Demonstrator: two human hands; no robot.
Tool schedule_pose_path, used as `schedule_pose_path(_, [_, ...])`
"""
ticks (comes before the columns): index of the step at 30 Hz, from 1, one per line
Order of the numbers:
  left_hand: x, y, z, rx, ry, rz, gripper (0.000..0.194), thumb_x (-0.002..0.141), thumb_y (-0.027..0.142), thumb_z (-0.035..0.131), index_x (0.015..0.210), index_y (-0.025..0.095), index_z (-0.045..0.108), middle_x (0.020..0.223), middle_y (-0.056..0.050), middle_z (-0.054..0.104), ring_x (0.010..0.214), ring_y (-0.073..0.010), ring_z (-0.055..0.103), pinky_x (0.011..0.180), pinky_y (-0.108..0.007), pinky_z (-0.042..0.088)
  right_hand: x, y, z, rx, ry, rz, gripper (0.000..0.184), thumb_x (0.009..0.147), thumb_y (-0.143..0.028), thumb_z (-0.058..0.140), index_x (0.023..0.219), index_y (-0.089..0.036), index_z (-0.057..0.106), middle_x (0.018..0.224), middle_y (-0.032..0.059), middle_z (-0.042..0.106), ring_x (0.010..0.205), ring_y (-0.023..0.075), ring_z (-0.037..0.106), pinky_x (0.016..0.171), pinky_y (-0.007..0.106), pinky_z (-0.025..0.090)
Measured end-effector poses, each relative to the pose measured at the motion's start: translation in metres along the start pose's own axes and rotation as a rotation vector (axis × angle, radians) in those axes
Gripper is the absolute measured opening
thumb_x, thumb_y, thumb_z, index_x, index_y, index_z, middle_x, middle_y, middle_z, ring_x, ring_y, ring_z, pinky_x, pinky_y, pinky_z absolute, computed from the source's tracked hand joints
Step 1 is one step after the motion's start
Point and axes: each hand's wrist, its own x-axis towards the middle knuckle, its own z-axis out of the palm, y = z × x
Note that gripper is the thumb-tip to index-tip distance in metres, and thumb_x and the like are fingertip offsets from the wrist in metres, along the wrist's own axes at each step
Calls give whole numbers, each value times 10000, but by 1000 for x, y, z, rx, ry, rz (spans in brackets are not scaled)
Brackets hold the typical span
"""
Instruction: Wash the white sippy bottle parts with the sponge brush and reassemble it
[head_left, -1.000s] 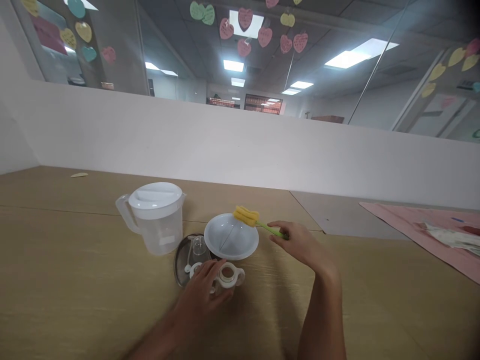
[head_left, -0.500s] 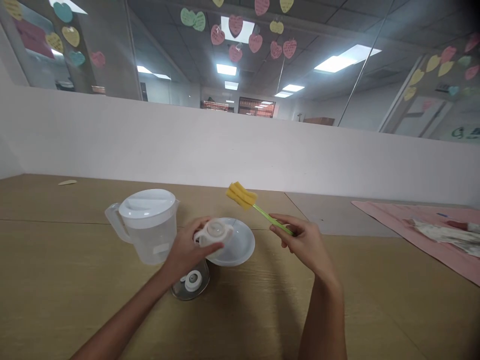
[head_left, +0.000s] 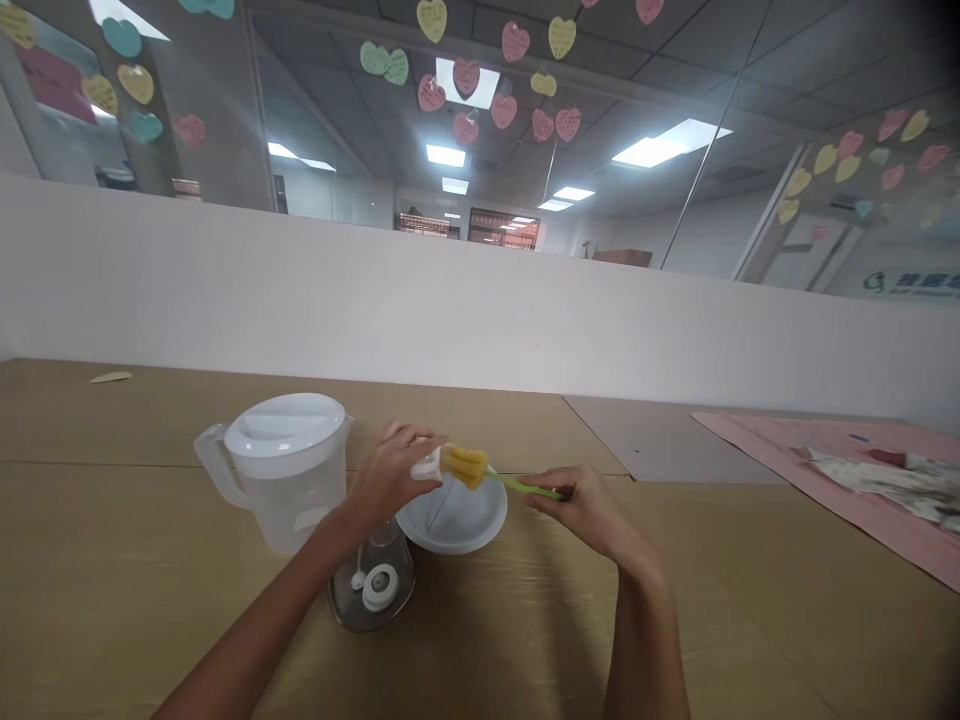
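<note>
My left hand (head_left: 386, 475) is closed around a small white handled bottle collar (head_left: 425, 464), held above the table. My right hand (head_left: 577, 508) pinches the green handle of a bottle brush (head_left: 517, 484), and the brush's yellow sponge head (head_left: 465, 465) sits against the opening of the white part. Just below them lies a white divided plate (head_left: 457, 518). A round metal tray (head_left: 358, 600) with a clear dome and a small white ring (head_left: 380, 586) on it lies under my left wrist.
A clear plastic jug with a white lid (head_left: 281, 470) stands left of my hands on the wooden table (head_left: 112, 560). A pink cloth (head_left: 840, 470) with crumpled items lies at the far right. A white partition wall runs behind the table.
My left hand lifted the white handled part from the tray up over the plate. My right hand raised the brush off the plate and brought its sponge head to that part.
</note>
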Motion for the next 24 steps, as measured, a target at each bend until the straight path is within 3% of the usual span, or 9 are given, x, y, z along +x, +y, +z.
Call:
schedule_pose_path(4, [-5, 2, 13, -11, -28, 60, 391, 707, 257, 657, 1090, 259, 575, 1025, -31, 599, 934, -201, 483, 836, -346, 368, 11, 3, 10, 16, -46, -12, 302, 725, -288, 588, 1010, -223, 666, 1011, 40, 659, 878, 216, 614, 776, 320, 476])
schedule_pose_path(13, [-12, 2, 21, -61, 28, 32, 448, 696, 289, 675, 1129, 269, 558, 1055, -31, 587, 963, -195, 485, 858, -344, 373, 23, -12, 37, -92, -21, -76, 270, 753, -251, 559, 994, -227, 678, 905, 30, 691, 739, 170, 610, 680, 256, 448])
schedule_pose_path(18, [-14, 6, 27, -12, -14, -27, 450, 700, 252, 672, 1135, 286, 561, 1077, -35, 586, 984, -206, 486, 878, -368, 361, 22, -13, 34, -99, -57, -94, 287, 769, -287, 519, 1002, -229, 677, 831, 23, 699, 694, 182, 599, 638, 265, 452])
schedule_pose_path(21, [-14, 10, 30, -39, -33, -1, 398, 724, 242, 647, 1112, 298, 577, 1075, -22, 591, 989, -192, 485, 882, -346, 357, 25, -7, 33, -100, 17, -41, 282, 768, -279, 510, 984, -228, 684, 831, 27, 700, 696, 186, 605, 663, 281, 457])
schedule_pose_path(24, [-14, 10, 33, -46, -59, 22, 404, 722, 261, 653, 1116, 299, 573, 1095, -18, 587, 1000, -193, 474, 887, -341, 352, 27, -3, 35, -74, -35, -12, 272, 747, -275, 532, 963, -227, 691, 842, 24, 699, 716, 190, 614, 673, 287, 460])
